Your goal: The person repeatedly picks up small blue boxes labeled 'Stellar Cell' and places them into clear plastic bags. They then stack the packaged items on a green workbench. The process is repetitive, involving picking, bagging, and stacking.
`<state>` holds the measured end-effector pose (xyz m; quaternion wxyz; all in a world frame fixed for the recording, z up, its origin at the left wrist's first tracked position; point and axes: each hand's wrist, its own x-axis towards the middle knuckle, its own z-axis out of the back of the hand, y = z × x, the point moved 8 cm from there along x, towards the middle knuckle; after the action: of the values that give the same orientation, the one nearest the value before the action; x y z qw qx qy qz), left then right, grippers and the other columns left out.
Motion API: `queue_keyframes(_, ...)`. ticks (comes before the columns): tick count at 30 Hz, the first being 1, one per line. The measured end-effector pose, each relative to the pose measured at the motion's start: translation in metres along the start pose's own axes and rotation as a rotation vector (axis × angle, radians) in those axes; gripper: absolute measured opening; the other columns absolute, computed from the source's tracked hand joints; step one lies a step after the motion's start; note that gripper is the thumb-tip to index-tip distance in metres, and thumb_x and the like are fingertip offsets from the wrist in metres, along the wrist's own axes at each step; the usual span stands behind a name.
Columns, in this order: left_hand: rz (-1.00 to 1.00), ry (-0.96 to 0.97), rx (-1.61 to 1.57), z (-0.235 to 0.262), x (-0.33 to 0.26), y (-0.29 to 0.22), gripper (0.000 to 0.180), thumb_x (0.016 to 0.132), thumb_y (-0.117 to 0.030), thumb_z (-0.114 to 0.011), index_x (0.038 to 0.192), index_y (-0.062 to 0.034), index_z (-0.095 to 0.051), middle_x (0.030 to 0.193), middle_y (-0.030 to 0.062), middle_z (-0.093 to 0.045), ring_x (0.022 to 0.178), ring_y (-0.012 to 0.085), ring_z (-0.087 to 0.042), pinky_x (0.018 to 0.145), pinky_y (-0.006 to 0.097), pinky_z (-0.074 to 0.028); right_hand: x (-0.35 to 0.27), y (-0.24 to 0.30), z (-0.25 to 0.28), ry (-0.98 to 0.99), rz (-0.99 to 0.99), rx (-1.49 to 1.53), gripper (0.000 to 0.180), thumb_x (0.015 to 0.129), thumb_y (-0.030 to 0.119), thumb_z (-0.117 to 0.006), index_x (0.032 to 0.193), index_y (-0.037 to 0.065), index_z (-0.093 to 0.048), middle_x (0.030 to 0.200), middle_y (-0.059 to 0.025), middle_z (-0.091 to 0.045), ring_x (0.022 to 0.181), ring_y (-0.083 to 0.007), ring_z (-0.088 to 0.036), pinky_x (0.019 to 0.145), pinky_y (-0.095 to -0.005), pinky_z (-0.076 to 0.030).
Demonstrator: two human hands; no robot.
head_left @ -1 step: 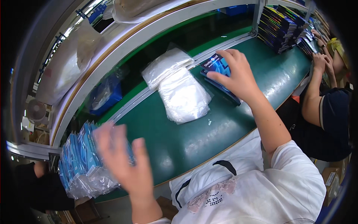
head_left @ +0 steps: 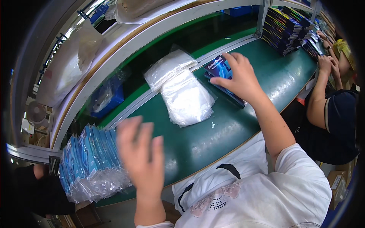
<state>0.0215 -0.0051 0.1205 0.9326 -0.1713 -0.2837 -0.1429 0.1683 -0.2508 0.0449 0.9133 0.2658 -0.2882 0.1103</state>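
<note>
My right hand (head_left: 243,78) reaches over a small stack of flat dark blue boxes (head_left: 219,67) on the green table. Its thumb and fingers are spread apart across the top box, part of which they hide. Whether the fingertips touch it I cannot tell. My left hand (head_left: 142,155), smeared by motion, is raised with its fingers apart and nothing visible in them. Beside it on the left stands a row of light blue flat packages in clear plastic bags (head_left: 89,152). Between my hands lies a pile of clear plastic bags (head_left: 188,98).
Tall stacks of dark boxes (head_left: 281,30) stand at the far right, near a co-worker's hands (head_left: 326,62). A metal rail (head_left: 138,104) runs along the table's back. Behind it sits a blue bin (head_left: 110,99). A curved shelf (head_left: 152,28) hangs above.
My left hand has moved right, away from the row of bagged packages, uncovering more of them. My right hand has hardly shifted over the dark blue boxes.
</note>
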Motion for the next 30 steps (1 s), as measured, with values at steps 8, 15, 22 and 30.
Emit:
queue_keyframes(8,-0.096,0.377,-0.061,-0.119,0.007,0.034,0.02,0.081,-0.002,-0.062,0.1,-0.0027,-0.067,0.109,0.0112,-0.06,0.104,0.0285,-0.057,0.089,0.042,-0.044,-0.014,-0.002,-0.004,-0.069,-0.089,0.248,0.067,0.066,0.028,-0.08,0.123,0.005,-0.053,0.12,-0.0136,-0.052,0.111,-0.0309,-0.05,0.098,-0.0425,-0.037)
queue_keyframes(15,0.076,0.168,-0.246,-0.108,0.018,0.033,0.017,0.085,0.0,-0.061,0.101,0.0003,-0.065,0.092,0.0127,-0.058,0.087,0.0258,-0.059,0.073,0.034,-0.049,-0.063,0.008,-0.025,0.488,-0.753,1.578,0.052,0.094,0.05,-0.051,0.12,0.006,-0.053,0.087,-0.0017,-0.062,0.07,-0.0068,-0.057,0.055,-0.0195,-0.045)
queue_keyframes(22,0.043,0.077,-0.344,-0.106,0.021,0.042,0.014,0.084,-0.001,-0.063,0.098,-0.0012,-0.067,0.091,0.0123,-0.057,0.078,0.0236,-0.06,0.067,0.03,-0.049,-0.092,0.052,-0.051,0.798,-0.796,1.87,0.045,0.087,0.01,-0.065,0.126,-0.006,-0.047,0.112,-0.0126,-0.063,0.098,-0.0158,-0.063,0.09,-0.0289,-0.049)
queue_keyframes(30,0.25,0.078,-0.458,-0.106,0.021,0.055,0.023,0.071,0.007,-0.066,0.091,-0.0019,-0.07,0.081,0.0063,-0.055,0.078,0.0177,-0.058,0.07,0.025,-0.047,-0.081,0.077,-0.077,0.942,-0.774,1.888,0.063,0.082,-0.001,-0.065,0.137,-0.008,-0.037,0.119,-0.0177,-0.059,0.104,-0.0199,-0.062,0.088,-0.0312,-0.052)
